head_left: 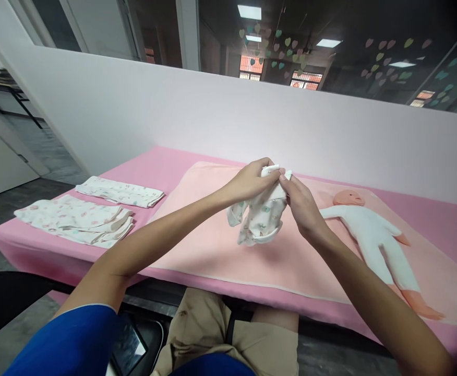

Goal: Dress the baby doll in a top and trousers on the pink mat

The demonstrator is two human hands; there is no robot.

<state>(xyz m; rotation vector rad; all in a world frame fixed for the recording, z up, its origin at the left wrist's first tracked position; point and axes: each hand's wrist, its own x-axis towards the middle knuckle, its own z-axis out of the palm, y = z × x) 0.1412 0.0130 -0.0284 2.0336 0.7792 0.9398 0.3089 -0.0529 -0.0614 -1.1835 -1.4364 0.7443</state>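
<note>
Both my hands are raised above the peach mat and hold a small white baby garment (pixel 266 214) with a little coloured print. My left hand (pixel 250 181) pinches its upper edge from the left, fingers curled over the cloth. Close beside it, my right hand (pixel 302 206) grips the same edge, thumb and fingertips pressed together. The garment hangs bunched below the fingers, so its full shape is hidden. To the right, a baby doll (pixel 373 235) in a white bodysuit lies on its back on the peach mat (pixel 213 245).
Two folded stacks of printed baby cloth, the far one (pixel 119 191) and the near one (pixel 75 219), lie on the left of the pink padded table (pixel 134 162). A white partition (pixel 213 115) stands behind. A dark object with a screen (pixel 129 344) is below, by my legs.
</note>
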